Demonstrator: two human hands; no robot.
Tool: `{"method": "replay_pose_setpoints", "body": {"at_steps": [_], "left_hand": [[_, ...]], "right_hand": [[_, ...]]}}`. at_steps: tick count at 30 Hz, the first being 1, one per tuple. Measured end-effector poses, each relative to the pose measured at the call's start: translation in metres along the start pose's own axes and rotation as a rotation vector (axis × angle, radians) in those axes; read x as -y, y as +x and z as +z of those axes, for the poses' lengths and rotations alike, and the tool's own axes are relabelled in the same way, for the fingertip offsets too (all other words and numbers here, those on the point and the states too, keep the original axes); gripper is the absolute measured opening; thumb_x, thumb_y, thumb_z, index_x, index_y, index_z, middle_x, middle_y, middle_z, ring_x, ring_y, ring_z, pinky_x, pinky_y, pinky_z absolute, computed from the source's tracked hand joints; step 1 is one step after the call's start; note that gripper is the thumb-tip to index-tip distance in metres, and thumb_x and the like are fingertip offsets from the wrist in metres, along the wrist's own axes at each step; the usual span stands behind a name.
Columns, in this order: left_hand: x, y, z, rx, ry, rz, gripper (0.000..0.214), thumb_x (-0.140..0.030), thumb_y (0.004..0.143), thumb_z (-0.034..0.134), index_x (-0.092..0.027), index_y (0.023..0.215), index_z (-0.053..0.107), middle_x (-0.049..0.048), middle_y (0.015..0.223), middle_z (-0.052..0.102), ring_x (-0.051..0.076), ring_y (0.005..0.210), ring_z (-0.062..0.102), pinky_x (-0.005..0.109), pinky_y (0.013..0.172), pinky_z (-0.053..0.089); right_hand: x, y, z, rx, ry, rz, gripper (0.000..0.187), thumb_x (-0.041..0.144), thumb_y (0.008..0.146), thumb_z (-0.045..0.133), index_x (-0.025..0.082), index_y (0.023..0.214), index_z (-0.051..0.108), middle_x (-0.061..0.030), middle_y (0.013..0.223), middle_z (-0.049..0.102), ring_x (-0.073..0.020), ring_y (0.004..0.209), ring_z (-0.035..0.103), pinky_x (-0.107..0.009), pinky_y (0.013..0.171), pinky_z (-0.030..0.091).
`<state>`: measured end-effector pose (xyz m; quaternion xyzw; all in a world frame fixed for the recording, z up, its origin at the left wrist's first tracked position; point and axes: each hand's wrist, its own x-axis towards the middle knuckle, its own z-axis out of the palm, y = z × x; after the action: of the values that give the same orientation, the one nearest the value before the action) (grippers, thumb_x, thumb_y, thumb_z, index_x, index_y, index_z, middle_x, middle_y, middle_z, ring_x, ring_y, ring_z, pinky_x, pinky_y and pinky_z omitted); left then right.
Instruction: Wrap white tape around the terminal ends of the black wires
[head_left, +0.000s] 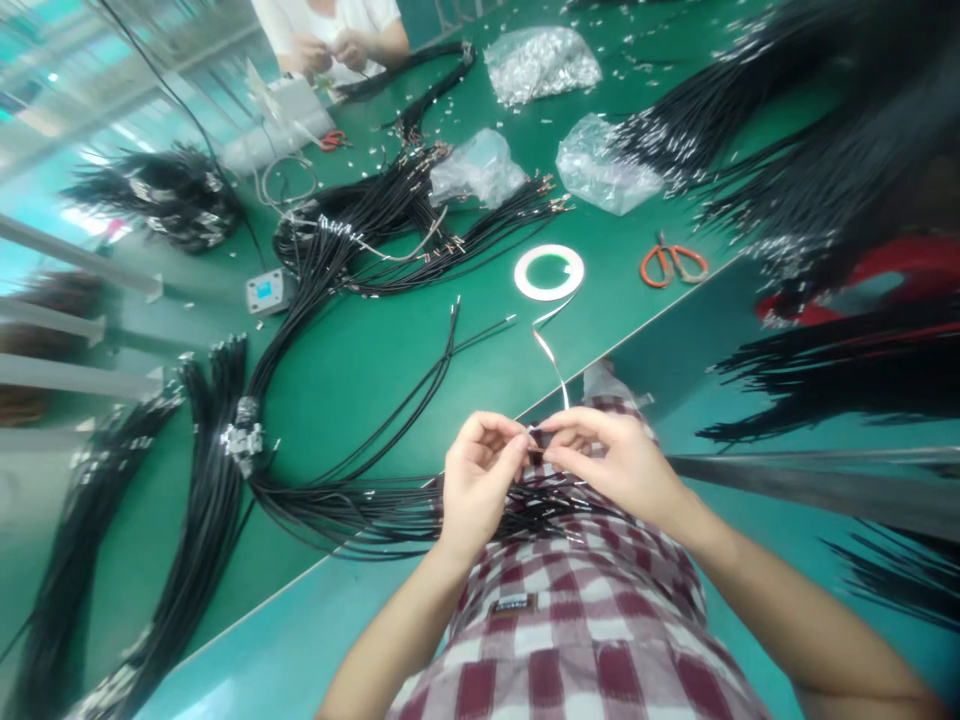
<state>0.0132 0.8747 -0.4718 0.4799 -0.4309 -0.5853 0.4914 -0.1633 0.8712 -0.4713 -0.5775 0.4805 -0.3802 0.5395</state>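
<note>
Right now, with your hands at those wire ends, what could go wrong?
The black wire bundle sags over the table edge onto your plaid shirt, so its weight could tug wires from your left hand and right hand. The white strip running up from the hands toward the white tape roll could snag or tear. Metal-tipped wire ends could catch on the shirt.

The black wires (pixel 337 505) have a smooth, faintly glossy plastic sheath and end in bright metal crimp terminals (pixel 559 205). Clear plastic bags (pixel 541 66) look thin and crinkled. The green bench mat (pixel 360 400) is smooth and semi-gloss. The orange scissor handles (pixel 655 268) are shiny plastic. The white tape roll (pixel 525 270) looks papery, though that is hard to tell.
</note>
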Motion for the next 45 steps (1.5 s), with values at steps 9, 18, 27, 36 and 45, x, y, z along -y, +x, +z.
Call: {"method": "replay_pose_setpoints", "body": {"at_steps": [9, 18, 27, 36, 45], "left_hand": [[-0.006, 0.005, -0.004, -0.004, -0.054, 0.084, 0.022, -0.016, 0.084, 0.073, -0.019, 0.103, 0.062, -0.001, 0.078, 0.065, 0.011, 0.058, 0.066, 0.02, 0.049, 0.053], [-0.012, 0.007, -0.011, -0.044, 0.145, 0.137, 0.015, -0.019, 0.082, 0.075, -0.016, 0.094, 0.066, -0.0003, 0.068, 0.069, 0.012, 0.052, 0.065, 0.02, 0.047, 0.052], [0.008, 0.015, 0.006, 0.113, -0.335, -0.331, 0.023, -0.024, 0.075, 0.079, -0.015, 0.088, 0.062, -0.0044, 0.06, 0.058, 0.003, 0.043, 0.045, 0.013, 0.042, 0.034], [0.013, 0.017, 0.006, 0.251, -0.372, -0.457, 0.024, -0.025, 0.082, 0.071, -0.016, 0.1, 0.059, -0.0023, 0.064, 0.057, 0.005, 0.042, 0.044, 0.015, 0.04, 0.029], [-0.003, -0.007, -0.01, 0.004, 0.489, 0.389, 0.017, -0.017, 0.089, 0.067, -0.024, 0.103, 0.074, 0.0051, 0.098, 0.065, 0.016, 0.089, 0.061, 0.026, 0.074, 0.049]], "right_hand": [[-0.001, 0.001, -0.002, 0.071, -0.021, -0.029, 0.01, 0.021, 0.087, 0.066, 0.019, 0.085, 0.077, -0.0003, 0.079, 0.074, -0.0115, 0.065, 0.063, -0.022, 0.059, 0.048], [0.003, 0.002, -0.007, 0.197, 0.104, 0.064, 0.01, 0.023, 0.087, 0.067, 0.016, 0.085, 0.074, -0.0015, 0.076, 0.07, -0.0124, 0.068, 0.062, -0.023, 0.062, 0.049], [0.004, 0.004, 0.003, 0.118, 0.267, -0.234, 0.008, 0.019, 0.088, 0.068, 0.021, 0.086, 0.076, -0.0062, 0.106, 0.068, -0.0173, 0.094, 0.067, -0.031, 0.08, 0.057], [-0.003, 0.007, 0.014, -0.072, 0.176, -0.39, 0.015, 0.01, 0.088, 0.068, 0.022, 0.088, 0.077, -0.0028, 0.084, 0.074, -0.0146, 0.078, 0.069, -0.026, 0.071, 0.058], [-0.005, 0.007, 0.013, -0.144, -0.077, -0.409, 0.014, 0.017, 0.093, 0.064, 0.022, 0.091, 0.077, -0.0047, 0.087, 0.074, -0.0173, 0.08, 0.068, -0.031, 0.075, 0.057]]}}
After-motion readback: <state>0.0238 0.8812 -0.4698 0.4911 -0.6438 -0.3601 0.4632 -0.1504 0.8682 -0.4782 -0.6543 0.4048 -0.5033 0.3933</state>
